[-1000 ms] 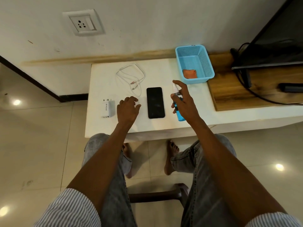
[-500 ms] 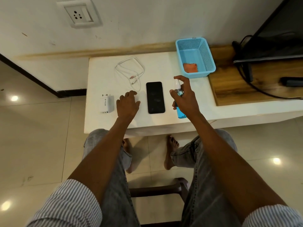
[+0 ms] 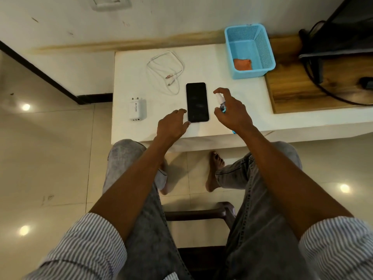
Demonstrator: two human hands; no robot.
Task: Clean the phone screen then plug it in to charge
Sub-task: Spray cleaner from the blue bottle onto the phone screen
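A black phone [image 3: 197, 102] lies face up on the white table [image 3: 232, 91]. My right hand [image 3: 232, 111] holds a small blue spray bottle [image 3: 221, 104] just right of the phone, its white nozzle turned toward the screen and my index finger raised over the top. My left hand [image 3: 172, 126] hovers at the phone's lower left corner, fingers spread, fingertips next to its edge. A white charging cable [image 3: 165, 72] lies coiled behind the phone. A white charger adapter [image 3: 137, 109] rests at the left. An orange cloth [image 3: 242, 64] sits inside the blue basket [image 3: 260, 49].
A wall socket [image 3: 110, 2] is on the wall above the table. A wooden board [image 3: 298, 87] with a dark screen and black cables [image 3: 323, 85] lies to the right. My knees and a dark stool [image 3: 199, 214] are below the table's front edge.
My left hand moved right, from beside the adapter to the phone's lower left corner. My right hand with the bottle tilted closer to the phone. The camera view shifted down.
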